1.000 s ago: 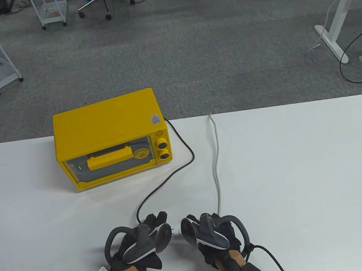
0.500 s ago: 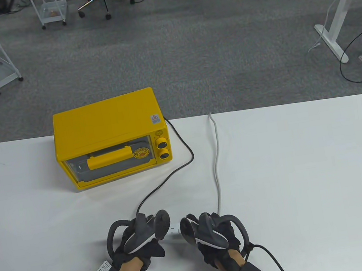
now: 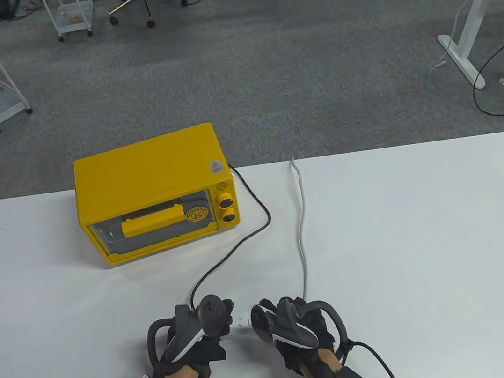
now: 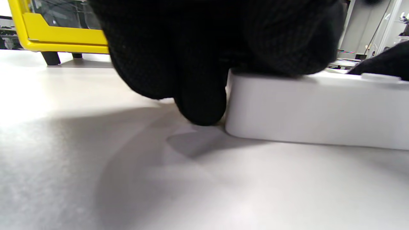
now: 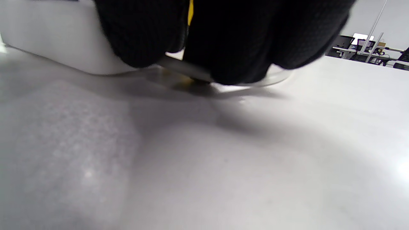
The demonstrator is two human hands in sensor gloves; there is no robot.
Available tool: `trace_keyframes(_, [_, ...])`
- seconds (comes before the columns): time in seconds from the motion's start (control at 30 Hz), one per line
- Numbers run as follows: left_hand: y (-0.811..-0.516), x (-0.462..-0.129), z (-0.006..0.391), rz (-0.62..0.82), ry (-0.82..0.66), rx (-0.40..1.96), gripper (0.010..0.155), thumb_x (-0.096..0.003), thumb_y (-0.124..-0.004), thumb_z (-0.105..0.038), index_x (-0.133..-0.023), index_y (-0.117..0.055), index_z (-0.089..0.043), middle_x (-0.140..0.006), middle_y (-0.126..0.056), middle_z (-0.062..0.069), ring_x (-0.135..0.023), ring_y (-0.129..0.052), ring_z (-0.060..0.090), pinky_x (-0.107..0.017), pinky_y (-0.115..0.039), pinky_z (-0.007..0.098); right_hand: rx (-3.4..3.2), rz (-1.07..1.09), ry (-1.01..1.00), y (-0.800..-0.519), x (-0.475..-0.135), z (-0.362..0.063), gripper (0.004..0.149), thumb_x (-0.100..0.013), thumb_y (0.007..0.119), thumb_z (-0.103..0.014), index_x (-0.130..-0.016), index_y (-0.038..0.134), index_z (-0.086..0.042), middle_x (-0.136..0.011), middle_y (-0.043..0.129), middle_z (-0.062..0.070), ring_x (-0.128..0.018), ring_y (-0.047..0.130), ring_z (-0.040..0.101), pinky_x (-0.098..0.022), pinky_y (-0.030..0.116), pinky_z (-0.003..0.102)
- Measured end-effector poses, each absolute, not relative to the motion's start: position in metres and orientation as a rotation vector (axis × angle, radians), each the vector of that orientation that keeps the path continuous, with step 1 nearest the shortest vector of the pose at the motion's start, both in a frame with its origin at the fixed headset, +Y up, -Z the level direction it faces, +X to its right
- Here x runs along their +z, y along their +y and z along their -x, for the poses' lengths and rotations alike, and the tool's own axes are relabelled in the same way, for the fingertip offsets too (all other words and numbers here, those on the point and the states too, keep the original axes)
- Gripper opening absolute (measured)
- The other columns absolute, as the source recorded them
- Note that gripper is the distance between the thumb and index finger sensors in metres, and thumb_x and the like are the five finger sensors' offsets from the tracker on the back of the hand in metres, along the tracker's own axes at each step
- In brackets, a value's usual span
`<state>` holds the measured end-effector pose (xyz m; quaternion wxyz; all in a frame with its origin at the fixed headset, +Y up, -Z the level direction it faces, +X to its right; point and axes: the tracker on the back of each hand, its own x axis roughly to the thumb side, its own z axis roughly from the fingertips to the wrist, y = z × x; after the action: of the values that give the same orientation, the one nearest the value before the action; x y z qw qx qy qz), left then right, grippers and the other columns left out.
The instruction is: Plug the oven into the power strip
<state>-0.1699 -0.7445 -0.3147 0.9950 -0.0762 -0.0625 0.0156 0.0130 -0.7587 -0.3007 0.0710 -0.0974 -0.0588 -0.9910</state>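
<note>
The yellow oven stands at the table's back left; its lower edge shows in the left wrist view. Its black cord curves forward and ends under my left hand. The plug is hidden beneath that hand. The white power strip lies between my hands. In the left wrist view my left hand's fingers curl down over the strip's left end. My right hand holds the strip's right end, fingers down on the table.
The strip's grey-white cable runs from my right hand back over the table's far edge. The white table stretches to the right. Carts, chairs and a desk stand on the carpet beyond.
My left hand has rolled and moved right, up to the strip's left end, with the cord's end in it. My right hand has stayed on the strip.
</note>
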Motion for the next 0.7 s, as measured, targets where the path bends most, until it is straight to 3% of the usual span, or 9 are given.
trace_keyframes(0.17, [-0.739,-0.305,0.181,0.156,-0.146,-0.020,0.071,-0.0380,-0.076,-0.053,-0.107,-0.062,-0.045,-0.119,-0.071,-0.002,-0.077,-0.107,0.017,-0.056,-0.090,0.041,-2.993,0.325,-0.186,-0.758,-0.302,-0.015,0.062,-0.045,0.078,-0.041,-0.104,0.062,-0.035,-0.082,0.085,0.007,-0.064,0.092,0.017,-0.060,0.077,0.050])
trace_keyframes(0.37, [-0.725,-0.287,0.223,0.042,-0.089,0.062,0.071,-0.0408,-0.069,-0.056,-0.110,-0.059,-0.043,-0.124,-0.062,-0.002,-0.087,-0.099,0.021,-0.061,-0.085,0.047,-3.012,0.372,-0.219,-0.756,-0.298,-0.017,0.066,-0.046,0.077,-0.041,-0.108,0.058,-0.026,-0.092,0.082,0.010,-0.068,0.092,0.021,-0.061,0.075,0.052])
trace_keyframes(0.5, [-0.726,-0.282,0.261,0.054,-0.008,0.111,0.075,-0.0403,-0.067,-0.058,-0.113,-0.053,-0.043,-0.128,-0.052,-0.003,-0.108,-0.078,0.029,-0.071,-0.073,0.055,-3.012,0.389,-0.258,-0.754,-0.295,-0.019,0.069,-0.046,0.077,-0.041,-0.109,0.055,-0.023,-0.098,0.078,0.011,-0.069,0.092,0.021,-0.061,0.075,0.052])
trace_keyframes(0.7, [-0.736,-0.276,0.296,0.079,0.045,0.141,0.078,-0.0394,-0.065,-0.060,-0.114,-0.049,-0.043,-0.130,-0.042,-0.002,-0.119,-0.054,0.037,-0.078,-0.058,0.063,-3.019,0.396,-0.303,-0.752,-0.295,-0.022,0.069,-0.047,0.077,-0.040,-0.109,0.055,-0.022,-0.101,0.076,0.013,-0.071,0.092,0.023,-0.061,0.075,0.053])
